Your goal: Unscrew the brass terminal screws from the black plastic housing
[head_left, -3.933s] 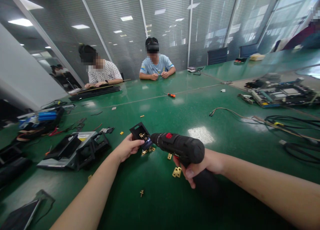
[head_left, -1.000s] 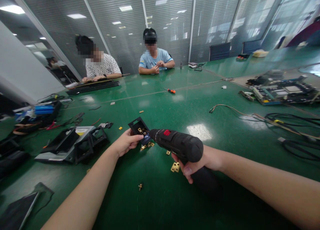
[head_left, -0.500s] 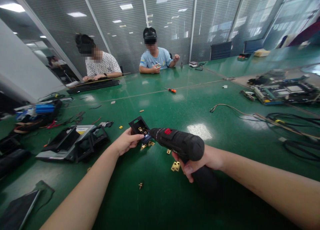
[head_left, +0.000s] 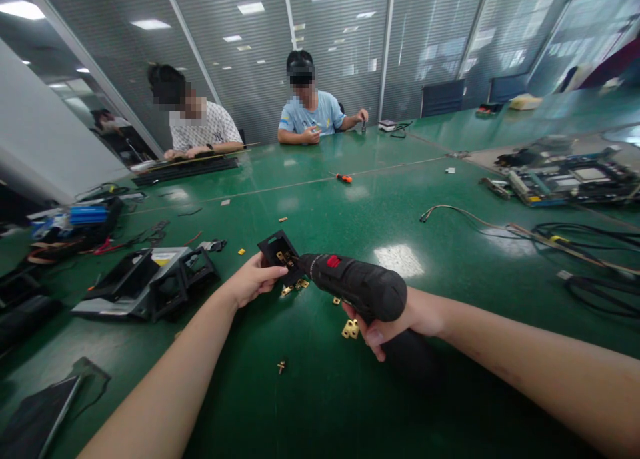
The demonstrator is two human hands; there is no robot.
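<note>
My left hand [head_left: 251, 282] grips a small black plastic housing [head_left: 277, 250] with brass contacts inside, tilted up off the green table [head_left: 320, 392]. My right hand [head_left: 400, 322] is wrapped round the handle of a black electric screwdriver [head_left: 360, 286] with a red switch. Its tip points left into the housing, among the brass contacts. Loose brass pieces [head_left: 350, 328] lie on the table just below the tool, and a small one [head_left: 282, 365] lies nearer me.
Dismantled black and grey casings [head_left: 145, 286] lie to the left, with cables and a blue part [head_left: 87, 214] beyond. Circuit boards [head_left: 565, 179] and black cables [head_left: 590, 246] are at the right. An orange screwdriver [head_left: 343, 177] lies mid-table. Two people sit at the far side.
My hands and the screwdriver have stayed almost still on the housing. The person in the blue shirt has stretched one arm out to the side along the table.
</note>
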